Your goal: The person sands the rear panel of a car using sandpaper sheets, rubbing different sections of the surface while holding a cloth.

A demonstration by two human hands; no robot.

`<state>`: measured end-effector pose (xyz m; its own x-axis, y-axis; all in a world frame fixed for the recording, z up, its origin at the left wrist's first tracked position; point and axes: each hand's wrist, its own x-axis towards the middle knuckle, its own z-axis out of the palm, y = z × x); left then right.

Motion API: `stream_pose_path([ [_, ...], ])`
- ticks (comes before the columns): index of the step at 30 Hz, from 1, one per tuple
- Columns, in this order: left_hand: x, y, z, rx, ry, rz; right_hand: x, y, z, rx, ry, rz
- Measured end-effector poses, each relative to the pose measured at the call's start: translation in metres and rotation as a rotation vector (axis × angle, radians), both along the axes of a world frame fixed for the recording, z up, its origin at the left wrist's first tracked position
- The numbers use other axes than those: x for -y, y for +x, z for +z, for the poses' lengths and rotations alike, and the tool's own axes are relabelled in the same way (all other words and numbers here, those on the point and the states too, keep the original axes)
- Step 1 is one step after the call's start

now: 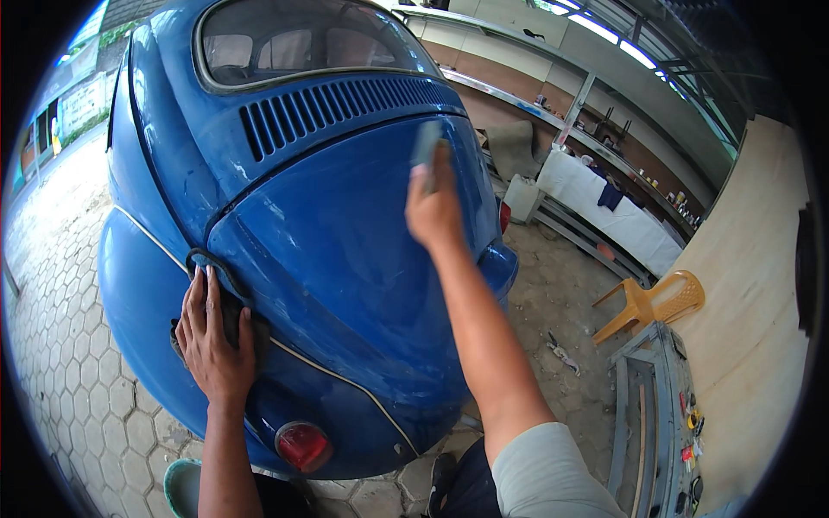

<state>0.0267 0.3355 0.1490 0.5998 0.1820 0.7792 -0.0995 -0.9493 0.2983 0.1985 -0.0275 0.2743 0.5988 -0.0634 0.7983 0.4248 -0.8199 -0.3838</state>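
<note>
Left hand [214, 332]: flat on a dark cloth [235, 309], fingers spread, pressed against the car's [328, 250] rear fender beside the lid seam. Red tail lamp [302, 445] just below.
Right hand [434, 207]: arm outstretched, fingers closed on a grey-blue sanding pad [426, 145] held against the blue engine lid [363, 224], under the louvred vents [337, 108].
Floor [69, 345]: hexagonal pavers to the left; green bucket [181, 485] at the lower edge.
Right side: metal rack [652, 406] with small tools, yellow plastic chair [661, 302] tipped over, plywood sheet [747, 285].
Far: surface under white cloth [604, 203], shelving along the brown wall [509, 82], open street at far left.
</note>
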Motion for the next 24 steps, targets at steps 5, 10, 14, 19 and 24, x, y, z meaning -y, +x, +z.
stream_pose_path([
  [5, 0.002, 0.004, -0.001, -0.004, 0.001, 0.004, 0.001, 0.019, -0.017, 0.115, -0.035, -0.073],
  [10, -0.008, 0.002, -0.003, -0.003, 0.014, 0.025, -0.109, -0.089, -0.077, 0.160, -0.372, 0.220],
  [14, -0.004, 0.002, -0.002, 0.009, 0.001, -0.008, -0.108, -0.107, -0.112, 0.078, -0.675, 0.445],
  [19, -0.007, -0.002, -0.002, 0.004, 0.014, 0.009, -0.034, -0.048, -0.052, 0.153, -0.090, 0.117],
  [24, 0.001, 0.001, 0.000, 0.018, 0.002, -0.001, 0.052, 0.042, 0.017, 0.052, -0.255, -0.210],
])
